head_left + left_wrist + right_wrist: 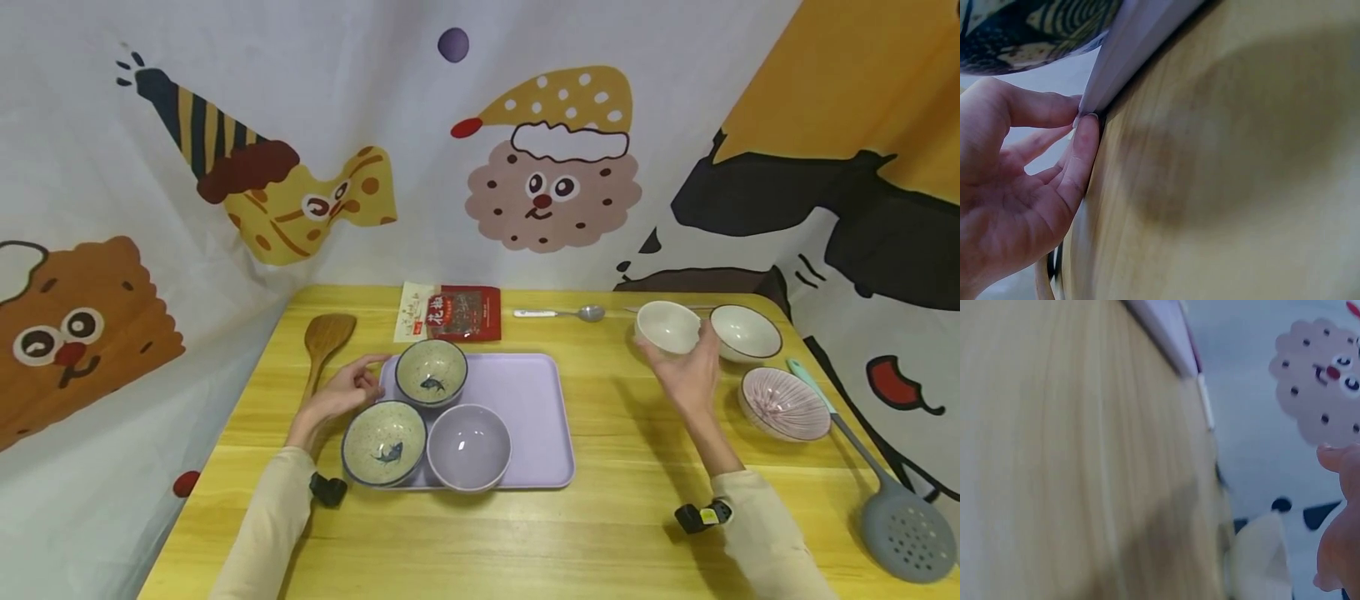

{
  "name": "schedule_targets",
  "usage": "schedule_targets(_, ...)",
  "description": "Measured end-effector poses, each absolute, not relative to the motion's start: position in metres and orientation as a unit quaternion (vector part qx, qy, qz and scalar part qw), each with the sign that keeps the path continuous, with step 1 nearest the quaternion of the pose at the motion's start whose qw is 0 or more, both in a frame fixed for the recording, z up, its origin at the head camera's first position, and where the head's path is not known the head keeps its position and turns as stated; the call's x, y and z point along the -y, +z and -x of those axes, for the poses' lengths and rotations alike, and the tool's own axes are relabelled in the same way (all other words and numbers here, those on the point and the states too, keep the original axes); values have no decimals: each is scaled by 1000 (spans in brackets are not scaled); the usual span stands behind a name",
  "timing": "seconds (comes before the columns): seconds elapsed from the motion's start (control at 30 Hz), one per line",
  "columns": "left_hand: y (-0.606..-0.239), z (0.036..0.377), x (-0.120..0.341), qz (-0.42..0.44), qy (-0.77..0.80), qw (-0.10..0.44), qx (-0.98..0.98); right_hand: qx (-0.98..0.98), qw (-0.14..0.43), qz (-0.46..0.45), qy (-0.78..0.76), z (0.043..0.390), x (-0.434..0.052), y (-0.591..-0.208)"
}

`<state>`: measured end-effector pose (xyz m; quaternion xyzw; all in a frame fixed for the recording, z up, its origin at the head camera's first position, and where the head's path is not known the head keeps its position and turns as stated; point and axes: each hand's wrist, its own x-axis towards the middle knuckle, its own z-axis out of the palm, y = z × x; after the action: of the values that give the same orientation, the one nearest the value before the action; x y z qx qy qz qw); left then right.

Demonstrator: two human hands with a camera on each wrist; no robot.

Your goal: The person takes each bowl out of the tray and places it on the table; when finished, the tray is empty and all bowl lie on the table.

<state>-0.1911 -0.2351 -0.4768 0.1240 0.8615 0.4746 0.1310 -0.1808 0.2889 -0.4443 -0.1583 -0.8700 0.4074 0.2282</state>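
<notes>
**Hands at the tray edge and the cream bowl**

A yellow wooden table (615, 517) fills the view, backed by a cartoon-printed cloth (225, 125). On it, left of centre, lies a lilac tray (532, 400) carrying three bowls: a speckled fish bowl (431, 372) at the back left, a second fish bowl (384, 442) at the front left overhanging the tray's corner, and a lilac bowl (468, 447) touching it on the right.

At the right, a grey slotted ladle (896, 521) lies along the table edge, beside a pink ribbed bowl (783, 403). Behind that sits a white bowl (746, 332) with a dark rim, and just left of it a cream bowl (667, 327). A wooden spatula (324, 342) lies left of the tray; a red packet (450, 312) and a metal spoon (561, 313) lie behind it.

The hands are well apart. The left hand (347, 390) rests at the tray's left edge; the left wrist view shows thumb and forefinger pinching the rim. The right hand (686, 371) is raised with the cream bowl in its grasp, fingers curled round its near side.
</notes>
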Motion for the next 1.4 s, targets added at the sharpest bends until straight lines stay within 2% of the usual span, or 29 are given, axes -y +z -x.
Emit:
schedule_targets(0.23, -447, 178, 228, -130, 487, 141, -852, 862, 205, 93, 454, 163, -259, -427)
schedule_targets(0.47, -453, 181, 230, -130, 485, 143, -853, 848, 184, 41, 496, 149, -230, -421)
schedule_targets(0.8, -490, 196, 242, -122, 479, 138, -858, 841, 155, -18, 519, 139, -197, -425)
schedule_targets(1.13, -492, 199, 242, -123, 504, 150, -842, 816, 101, -97, 561, 125, -165, -432)
schedule_targets(1.4, -491, 198, 242, -124, 499, 141, -846, 817, 47, -213, 533, 113, -142, -449)
